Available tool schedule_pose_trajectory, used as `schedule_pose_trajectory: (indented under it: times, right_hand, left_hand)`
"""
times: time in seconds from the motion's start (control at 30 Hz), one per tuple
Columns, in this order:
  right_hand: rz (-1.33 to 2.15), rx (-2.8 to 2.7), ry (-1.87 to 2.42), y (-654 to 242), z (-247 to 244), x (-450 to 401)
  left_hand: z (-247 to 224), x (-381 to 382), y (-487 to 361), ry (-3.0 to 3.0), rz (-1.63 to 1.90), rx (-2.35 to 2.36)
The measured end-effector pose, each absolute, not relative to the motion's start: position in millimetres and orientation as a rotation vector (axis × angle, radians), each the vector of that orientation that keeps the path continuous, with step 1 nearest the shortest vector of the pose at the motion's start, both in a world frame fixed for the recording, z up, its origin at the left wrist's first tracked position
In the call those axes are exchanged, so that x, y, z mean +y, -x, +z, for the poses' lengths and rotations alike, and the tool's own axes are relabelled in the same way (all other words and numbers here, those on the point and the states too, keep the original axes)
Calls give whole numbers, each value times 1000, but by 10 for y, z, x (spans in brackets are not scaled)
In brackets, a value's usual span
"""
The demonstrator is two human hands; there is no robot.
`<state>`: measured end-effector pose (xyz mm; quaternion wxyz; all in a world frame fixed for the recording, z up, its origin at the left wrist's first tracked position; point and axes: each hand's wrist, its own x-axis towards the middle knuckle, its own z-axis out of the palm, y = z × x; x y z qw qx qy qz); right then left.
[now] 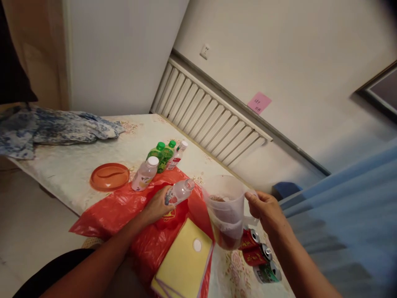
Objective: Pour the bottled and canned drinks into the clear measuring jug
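Observation:
My left hand [161, 203] is wrapped round a clear plastic bottle [179, 193], tilted with its uncapped mouth toward a pitcher. That translucent plastic pitcher [226, 207] holds some brown liquid low down, and my right hand [262, 205] grips it by the handle. A gap separates the bottle's mouth from the pitcher's rim. Below the bottle, a red plastic bag [124, 213] is spread out under a yellow book or notebook [182, 260]. On the yellow cover lies a small round white piece [197, 245], perhaps a bottle cap.
White-capped bottle [145, 174], green bottles [161, 156] and another clear bottle [177, 156] stand behind the bag. An orange lid [109, 177] lies left. Red cans [256, 252] and a green can [268, 272] sit beside the pitcher. A radiator [211, 111] lines the wall.

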<state>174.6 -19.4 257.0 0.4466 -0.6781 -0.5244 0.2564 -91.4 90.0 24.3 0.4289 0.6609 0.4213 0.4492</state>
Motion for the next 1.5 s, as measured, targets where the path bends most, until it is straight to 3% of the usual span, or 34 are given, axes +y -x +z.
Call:
schedule_pose_trajectory:
  times: [1.5]
  right_hand:
    - [573, -1662, 1893, -1521, 2949, 272]
  left_hand:
    - [231, 954, 916, -1702, 1060, 1033]
